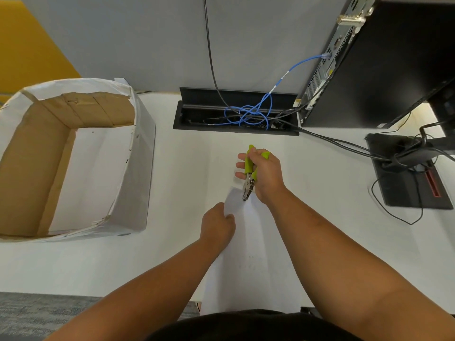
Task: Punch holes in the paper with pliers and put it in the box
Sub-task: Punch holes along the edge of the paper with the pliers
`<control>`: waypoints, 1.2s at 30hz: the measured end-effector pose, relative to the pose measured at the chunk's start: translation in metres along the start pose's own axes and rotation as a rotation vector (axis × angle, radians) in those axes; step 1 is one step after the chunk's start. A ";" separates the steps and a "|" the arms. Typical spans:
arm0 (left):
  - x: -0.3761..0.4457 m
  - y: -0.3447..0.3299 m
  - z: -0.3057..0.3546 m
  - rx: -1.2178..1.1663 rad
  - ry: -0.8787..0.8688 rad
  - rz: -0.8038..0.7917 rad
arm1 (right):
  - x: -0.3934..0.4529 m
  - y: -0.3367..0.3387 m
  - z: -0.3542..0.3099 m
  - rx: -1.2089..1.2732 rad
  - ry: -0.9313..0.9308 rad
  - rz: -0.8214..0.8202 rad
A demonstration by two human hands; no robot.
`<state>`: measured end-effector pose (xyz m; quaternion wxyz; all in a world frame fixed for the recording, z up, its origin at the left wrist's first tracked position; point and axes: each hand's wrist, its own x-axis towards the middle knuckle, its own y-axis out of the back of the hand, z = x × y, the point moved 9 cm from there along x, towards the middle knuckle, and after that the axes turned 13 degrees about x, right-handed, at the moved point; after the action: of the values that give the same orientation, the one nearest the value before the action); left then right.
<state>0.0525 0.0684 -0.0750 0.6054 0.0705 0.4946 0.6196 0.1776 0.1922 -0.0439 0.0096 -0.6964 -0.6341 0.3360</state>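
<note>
A white sheet of paper (251,254) runs from my lap up over the white desk, its far corner lifted. My left hand (218,225) pinches the paper's left edge near that corner. My right hand (264,174) grips punch pliers (249,179) with lime-green handles, metal jaws pointing down onto the paper's top edge. The box (138,173), cardboard covered in white paper, stands open at the left of the desk with white paper lying on its floor.
A black cable tray (197,116) with tangled blue and black cables is sunk into the desk's back. A computer tower (384,62) stands at the back right, a black monitor base (406,183) with trailing cables at the right. Grey partition behind.
</note>
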 end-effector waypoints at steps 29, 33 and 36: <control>0.024 0.009 -0.006 -0.200 -0.007 0.099 | -0.002 -0.008 0.019 0.028 -0.003 -0.034; 0.025 0.010 -0.004 -0.215 -0.005 0.102 | -0.002 -0.014 0.015 0.000 0.004 -0.066; 0.028 0.012 -0.004 -0.208 -0.007 0.109 | -0.002 -0.016 0.012 -0.014 0.014 -0.076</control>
<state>0.0347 0.0924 -0.0829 0.5767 0.0362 0.4209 0.6993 0.1582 0.1886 -0.0452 0.0220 -0.6742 -0.6623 0.3261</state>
